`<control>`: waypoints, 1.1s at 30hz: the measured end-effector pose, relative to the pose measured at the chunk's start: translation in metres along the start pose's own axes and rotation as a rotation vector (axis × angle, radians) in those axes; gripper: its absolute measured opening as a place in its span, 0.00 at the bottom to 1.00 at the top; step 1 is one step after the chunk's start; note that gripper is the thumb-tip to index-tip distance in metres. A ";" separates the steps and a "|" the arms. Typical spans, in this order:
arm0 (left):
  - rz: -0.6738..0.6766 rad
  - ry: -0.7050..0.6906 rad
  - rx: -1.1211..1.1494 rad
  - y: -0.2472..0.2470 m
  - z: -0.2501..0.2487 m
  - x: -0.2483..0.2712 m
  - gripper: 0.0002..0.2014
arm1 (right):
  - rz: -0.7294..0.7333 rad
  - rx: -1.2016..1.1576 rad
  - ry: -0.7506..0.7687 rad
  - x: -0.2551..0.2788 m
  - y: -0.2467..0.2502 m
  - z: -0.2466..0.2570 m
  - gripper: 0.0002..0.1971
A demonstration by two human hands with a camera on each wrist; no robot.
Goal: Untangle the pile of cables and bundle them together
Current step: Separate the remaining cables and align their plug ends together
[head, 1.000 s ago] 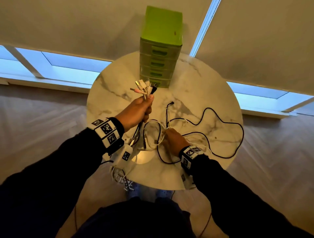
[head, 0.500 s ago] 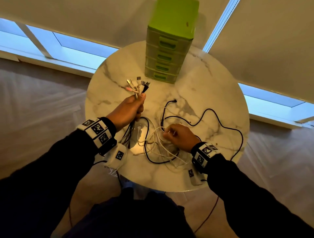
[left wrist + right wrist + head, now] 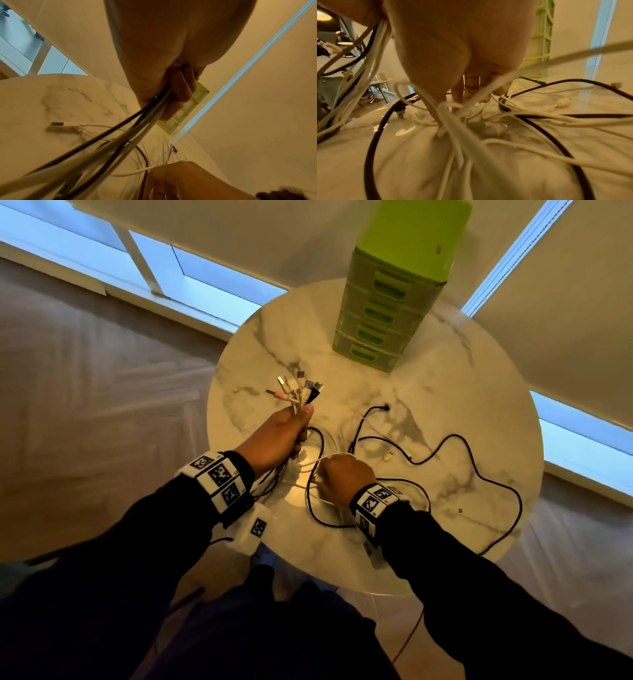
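Note:
My left hand (image 3: pixel 284 436) is raised over the round marble table (image 3: pixel 479 392) and grips a bunch of cables; their plug ends (image 3: pixel 296 392) fan out above the fist. From the fist (image 3: pixel 175 92) the black and white cables (image 3: pixel 120 135) run down to the tabletop. My right hand (image 3: pixel 337 477) sits low among the loose white cables (image 3: pixel 457 121), fingers curled and pinching white strands near a knot. A long black cable (image 3: pixel 479 474) snakes across the right half of the table. A white USB plug (image 3: pixel 58 124) lies flat on the marble.
A green plastic drawer tower (image 3: pixel 394 299) stands at the table's far edge. Behind it are blinds and low window strips (image 3: pixel 212 278). Wooden floor surrounds the table, and the black cable reaches its right rim (image 3: pixel 513 522).
My right hand has slid left, toward the left hand, and gathered white strands together. The left hand keeps the same hold on the plug ends. The head view has shifted left and closer.

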State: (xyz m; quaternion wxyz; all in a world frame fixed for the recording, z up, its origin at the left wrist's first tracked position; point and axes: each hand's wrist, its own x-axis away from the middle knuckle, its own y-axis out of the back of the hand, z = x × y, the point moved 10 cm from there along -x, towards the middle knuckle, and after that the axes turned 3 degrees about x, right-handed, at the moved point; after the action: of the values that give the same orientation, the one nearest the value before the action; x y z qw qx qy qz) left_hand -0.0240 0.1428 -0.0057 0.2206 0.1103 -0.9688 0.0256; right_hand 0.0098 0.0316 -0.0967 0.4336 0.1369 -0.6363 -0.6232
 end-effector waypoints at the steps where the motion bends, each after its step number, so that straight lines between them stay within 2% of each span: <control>1: -0.005 0.001 0.009 0.002 0.001 0.002 0.18 | -0.023 0.014 0.012 -0.001 0.001 0.003 0.13; 5: -0.011 -0.003 0.014 0.008 0.000 0.007 0.17 | 0.034 -0.004 0.149 0.000 -0.001 0.009 0.13; 7: -0.036 -0.019 0.003 0.012 -0.002 0.007 0.16 | 0.096 -0.165 0.171 0.005 0.007 -0.002 0.12; 8: -0.060 -0.034 -0.003 0.014 -0.004 0.007 0.16 | 0.074 -0.260 0.157 0.007 0.020 -0.012 0.10; 10: -0.111 -0.072 -0.015 0.018 -0.009 0.004 0.14 | -0.100 -0.444 0.084 0.011 0.061 -0.036 0.09; 13: -0.100 -0.086 0.000 0.011 -0.014 -0.004 0.15 | -0.375 -0.678 -0.043 0.027 0.130 -0.068 0.08; 16: -0.051 -0.107 0.059 -0.004 -0.030 -0.008 0.15 | -0.477 -0.835 -0.085 0.042 0.174 -0.080 0.06; 19: 0.005 -0.144 0.140 -0.019 -0.052 -0.008 0.16 | -0.422 -0.763 -0.012 0.054 0.188 -0.060 0.05; 22: 0.093 -0.200 0.090 -0.033 -0.068 -0.010 0.20 | -0.354 -0.600 0.073 0.060 0.177 -0.026 0.10; 25: 0.145 -0.229 0.008 -0.037 -0.072 -0.012 0.17 | -0.446 -0.618 0.083 0.063 0.174 -0.015 0.11; 30: 0.292 -0.215 -0.055 -0.041 -0.065 -0.005 0.15 | -0.539 -0.757 -0.017 0.073 0.181 -0.020 0.09; 33: 0.317 -0.183 -0.083 -0.041 -0.063 -0.005 0.16 | -0.620 -0.769 -0.054 0.079 0.190 -0.025 0.07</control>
State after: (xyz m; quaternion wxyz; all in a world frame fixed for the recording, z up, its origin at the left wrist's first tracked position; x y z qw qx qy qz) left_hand 0.0159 0.1101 0.0492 0.1289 -0.0512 -0.9903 0.0101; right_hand 0.0514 -0.0065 0.1032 0.2303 0.1337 -0.3006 -0.9158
